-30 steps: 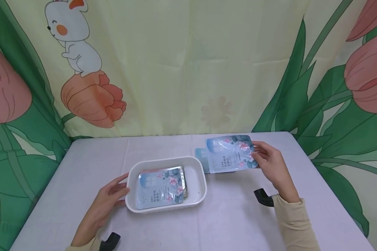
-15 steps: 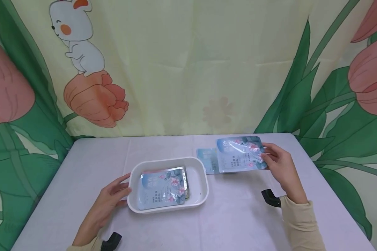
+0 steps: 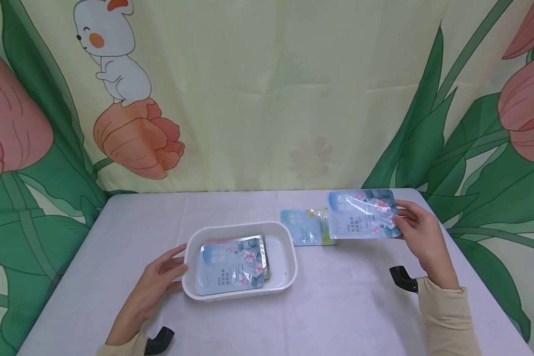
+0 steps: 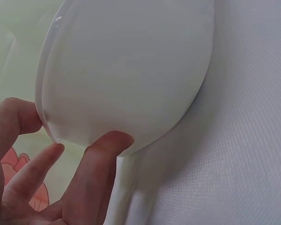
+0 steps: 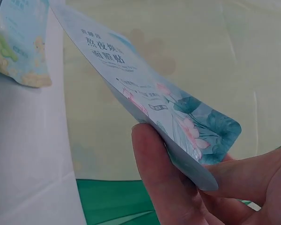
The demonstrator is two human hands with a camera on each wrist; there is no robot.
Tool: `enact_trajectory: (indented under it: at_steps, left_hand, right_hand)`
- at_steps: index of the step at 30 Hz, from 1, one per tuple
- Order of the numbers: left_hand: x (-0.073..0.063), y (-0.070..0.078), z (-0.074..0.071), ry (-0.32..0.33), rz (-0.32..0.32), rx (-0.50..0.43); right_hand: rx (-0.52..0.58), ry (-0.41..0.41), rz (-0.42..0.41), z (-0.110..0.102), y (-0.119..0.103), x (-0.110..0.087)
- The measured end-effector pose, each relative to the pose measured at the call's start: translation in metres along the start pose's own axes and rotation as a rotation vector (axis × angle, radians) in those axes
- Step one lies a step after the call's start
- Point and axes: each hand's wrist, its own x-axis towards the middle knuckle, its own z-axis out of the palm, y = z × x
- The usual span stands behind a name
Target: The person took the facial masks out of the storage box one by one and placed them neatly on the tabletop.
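Note:
In the head view, my left hand (image 3: 155, 282) holds the left end of a white plastic tray (image 3: 284, 282). The left wrist view has fingertips at the rim and against the outer wall of the tray (image 4: 126, 70). A blue face-mask packet (image 3: 231, 267) with pink flowers lies on top of other packets in the tray. My right hand (image 3: 420, 237) pinches the right edge of a similar face-mask packet (image 3: 360, 215), raised above the table's far right. Thumb and fingers grip its edge in the right wrist view, where the packet (image 5: 145, 89) is seen slantwise.
A light blue packet (image 3: 300, 228) with yellow-green print lies on the table behind the tray's right end. A white cloth covers the table (image 3: 329, 306). Behind its back edge hangs a curtain (image 3: 240, 99) printed with tulips and a white animal.
My right hand has moved right with the face-mask packet, uncovering more of the light blue packet on the table. My left hand stays at the tray's left end.

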Motion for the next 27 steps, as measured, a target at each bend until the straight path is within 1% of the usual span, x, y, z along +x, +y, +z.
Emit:
enact_trajectory:
  at_steps: [7, 14, 20, 27]
  left_hand:
    - [0.001, -0.001, 0.0, 0.003, -0.013, 0.0]
    - [0.0, 0.001, 0.0, 0.002, -0.007, -0.003]
    - [-0.001, 0.002, 0.001, -0.001, 0.004, -0.005]
    - [0.0, 0.0, 0.001, -0.001, -0.006, -0.011]
  right_hand:
    - [-0.005, 0.004, 0.012, -0.008, 0.012, 0.004]
    - [0.005, 0.009, 0.013, -0.013, 0.022, 0.008]
    - [0.015, 0.003, 0.018, -0.015, 0.029, 0.011]
    - [0.007, -0.008, 0.033, -0.017, 0.035, 0.018]
